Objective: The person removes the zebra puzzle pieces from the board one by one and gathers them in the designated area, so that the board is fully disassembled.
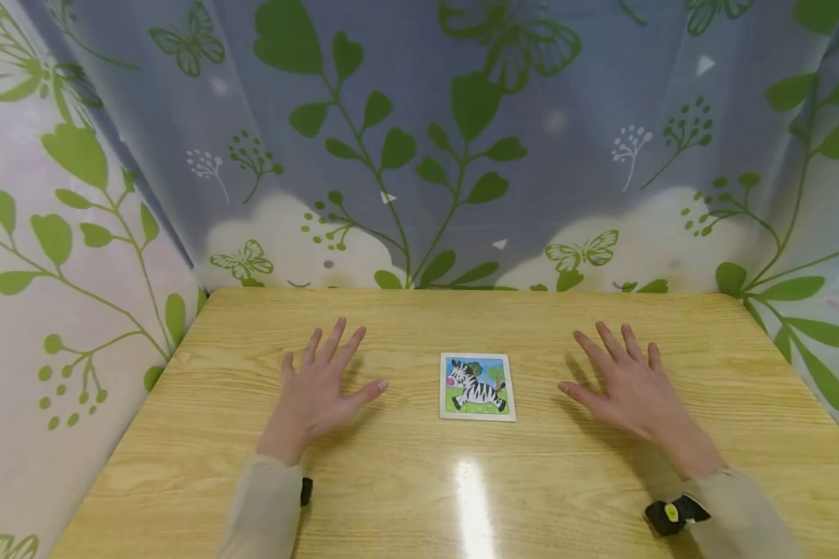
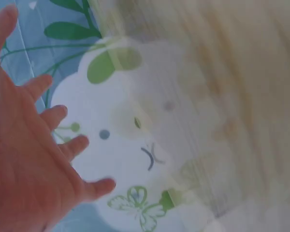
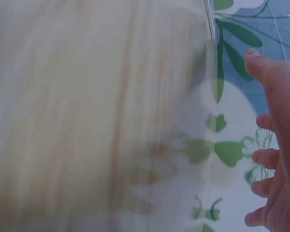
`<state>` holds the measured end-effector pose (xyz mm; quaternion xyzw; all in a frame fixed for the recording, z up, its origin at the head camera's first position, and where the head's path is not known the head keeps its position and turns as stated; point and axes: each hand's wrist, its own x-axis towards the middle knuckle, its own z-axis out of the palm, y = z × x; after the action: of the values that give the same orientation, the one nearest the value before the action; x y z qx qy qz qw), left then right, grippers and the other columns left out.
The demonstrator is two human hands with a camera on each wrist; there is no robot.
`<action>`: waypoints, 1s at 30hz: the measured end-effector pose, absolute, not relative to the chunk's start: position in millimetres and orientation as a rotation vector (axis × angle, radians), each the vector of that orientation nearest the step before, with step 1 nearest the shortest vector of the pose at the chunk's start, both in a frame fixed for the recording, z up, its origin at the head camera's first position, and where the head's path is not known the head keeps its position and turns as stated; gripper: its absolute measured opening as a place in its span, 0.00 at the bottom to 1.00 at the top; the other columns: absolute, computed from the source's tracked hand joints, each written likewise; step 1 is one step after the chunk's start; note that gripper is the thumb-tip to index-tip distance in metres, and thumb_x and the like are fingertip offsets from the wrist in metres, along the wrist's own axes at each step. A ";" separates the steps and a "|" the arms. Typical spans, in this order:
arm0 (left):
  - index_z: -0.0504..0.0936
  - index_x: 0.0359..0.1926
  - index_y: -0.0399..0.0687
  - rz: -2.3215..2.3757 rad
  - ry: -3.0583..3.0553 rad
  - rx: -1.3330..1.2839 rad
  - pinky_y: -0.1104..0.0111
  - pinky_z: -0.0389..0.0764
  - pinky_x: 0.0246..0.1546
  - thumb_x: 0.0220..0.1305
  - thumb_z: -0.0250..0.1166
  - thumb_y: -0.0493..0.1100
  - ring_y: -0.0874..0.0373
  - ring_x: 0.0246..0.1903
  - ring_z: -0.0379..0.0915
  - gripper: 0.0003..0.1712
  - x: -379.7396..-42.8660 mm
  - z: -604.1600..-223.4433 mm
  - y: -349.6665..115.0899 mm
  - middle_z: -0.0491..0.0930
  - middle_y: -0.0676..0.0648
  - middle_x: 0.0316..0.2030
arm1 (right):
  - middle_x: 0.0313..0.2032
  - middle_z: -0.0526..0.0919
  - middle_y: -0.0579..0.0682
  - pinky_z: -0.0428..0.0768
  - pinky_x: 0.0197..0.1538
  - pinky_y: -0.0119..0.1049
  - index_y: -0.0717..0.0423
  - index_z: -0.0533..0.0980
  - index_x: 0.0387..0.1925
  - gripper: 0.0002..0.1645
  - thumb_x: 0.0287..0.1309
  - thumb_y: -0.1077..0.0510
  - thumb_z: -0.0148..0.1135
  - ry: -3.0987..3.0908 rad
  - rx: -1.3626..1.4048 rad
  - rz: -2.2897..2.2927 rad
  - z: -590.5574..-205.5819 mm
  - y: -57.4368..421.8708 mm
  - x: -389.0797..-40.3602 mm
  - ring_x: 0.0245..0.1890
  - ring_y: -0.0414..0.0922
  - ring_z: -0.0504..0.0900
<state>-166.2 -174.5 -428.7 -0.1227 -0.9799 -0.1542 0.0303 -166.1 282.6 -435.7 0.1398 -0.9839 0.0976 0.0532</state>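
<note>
A small square picture puzzle of a running zebra [image 1: 477,387], with a pale border, lies flat on the wooden table [image 1: 391,481]. To its left is my left hand [image 1: 322,400], fingers spread and holding nothing. My right hand [image 1: 629,388] is on the other side of the picture, its fingers spread too. Neither hand touches the puzzle. In the left wrist view the left hand [image 2: 34,154] shows its palm side with the fingers apart. The right hand [image 3: 280,145] appears at the right edge of the right wrist view, holding nothing.
A curtain [image 1: 419,155] with green leaves and butterflies stands behind the table's far edge, and similar cloth [image 1: 56,256] hangs at the left side. Each wrist wears a black strap [image 1: 674,514] by a beige sleeve [image 1: 741,516]. A light reflection crosses the table's front.
</note>
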 end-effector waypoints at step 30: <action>0.77 0.67 0.61 -0.617 -3.092 -0.897 0.45 0.75 0.59 0.64 0.67 0.66 0.46 0.61 0.74 0.34 -192.0 -428.0 -60.4 0.75 0.50 0.64 | 0.43 0.85 0.53 0.80 0.47 0.48 0.57 0.83 0.51 0.19 0.60 0.53 0.73 -2.767 0.773 0.803 -456.2 201.0 -203.9 0.43 0.49 0.82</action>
<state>-192.0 -60.4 -428.0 -0.2731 -0.9410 -0.1879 -0.0681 -203.9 201.0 -456.2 0.2584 -0.9246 0.2684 0.0790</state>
